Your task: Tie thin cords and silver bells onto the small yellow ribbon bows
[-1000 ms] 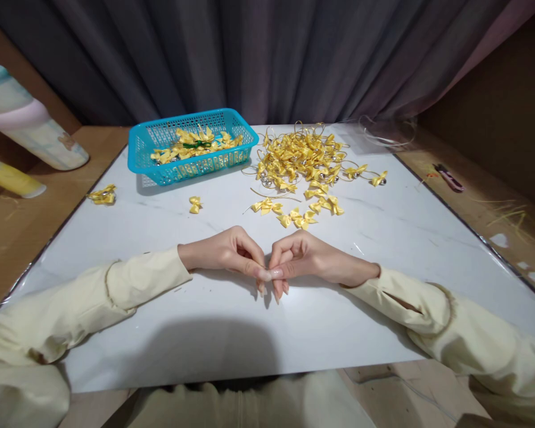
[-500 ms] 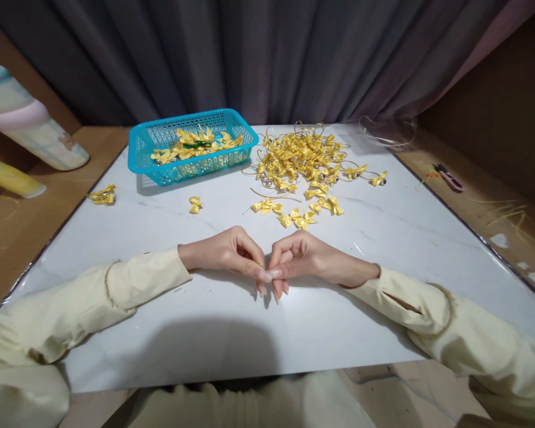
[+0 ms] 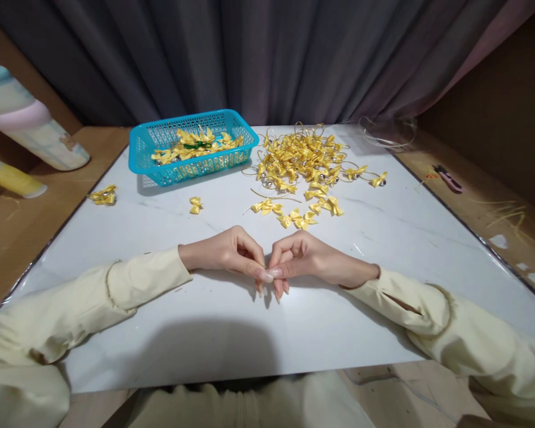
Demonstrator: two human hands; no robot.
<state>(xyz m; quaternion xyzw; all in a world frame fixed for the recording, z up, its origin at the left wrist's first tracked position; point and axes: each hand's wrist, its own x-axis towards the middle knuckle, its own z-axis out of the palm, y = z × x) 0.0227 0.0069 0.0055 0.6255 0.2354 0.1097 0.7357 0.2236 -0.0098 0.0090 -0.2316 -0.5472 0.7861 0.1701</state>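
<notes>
My left hand and my right hand meet above the white marbled table top, thumb tips touching. Both are closed in a pinch, and whatever lies between the fingertips is hidden or too small to name. Beyond them, a few loose yellow ribbon bows lie on the table. Behind these is a heap of yellow bows with small silver bells and cords. A single yellow bow rests to the left, ahead of my left hand.
A blue plastic basket holding yellow bows stands at the back left. A small bow cluster lies at the left edge. Further left are a tumbler and a yellow spool. Pink snips lie at right, near a clear bag.
Almost nothing differs. My hands stay pinched together in the same place, with only a slight shift of the fingertips.
</notes>
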